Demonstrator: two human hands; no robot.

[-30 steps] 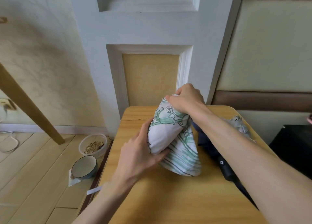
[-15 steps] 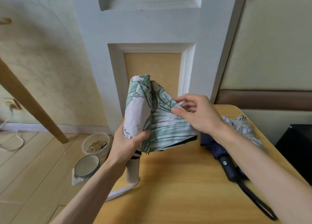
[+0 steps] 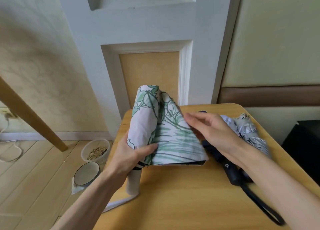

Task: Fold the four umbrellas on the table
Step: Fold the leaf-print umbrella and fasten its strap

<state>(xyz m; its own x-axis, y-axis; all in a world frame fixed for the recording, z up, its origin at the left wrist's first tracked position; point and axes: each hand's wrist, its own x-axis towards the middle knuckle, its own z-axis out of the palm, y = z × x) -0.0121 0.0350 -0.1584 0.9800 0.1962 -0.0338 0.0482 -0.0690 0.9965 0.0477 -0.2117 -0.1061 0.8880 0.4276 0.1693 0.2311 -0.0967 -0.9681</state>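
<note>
I have the leaf-print umbrella [image 3: 173, 143] standing upright, lifted off the table [image 3: 190, 203], which lies under it. My left hand [image 3: 128, 158] is curled round the lower end of its rolled part, thumb across the front, just above its white handle [image 3: 133, 183]. My right hand [image 3: 213, 131] is at the umbrella's right side. The fingers are nearly straight and loosely together, laid on the upper edge of the one wide panel that hangs loose. The hand is blurred, and I see no pinch. As I judge it, the step is wrapping that last panel round the roll. To do it well I should smooth the panel flat from the top down and draw it taut away from the roll. Then I should turn the roll with my left wrist, so that the cloth lies in one direction without bunching. My left thumb should pin each turn so that nothing springs back. I cannot spot the closing tab, so I should look for it before the last turn. Right of the leaf-print umbrella, on the table, lie the navy umbrella [image 3: 230, 172] and, beyond it, the silver umbrella [image 3: 249, 131]; the silver one looks loose and awaits the same care.
</note>
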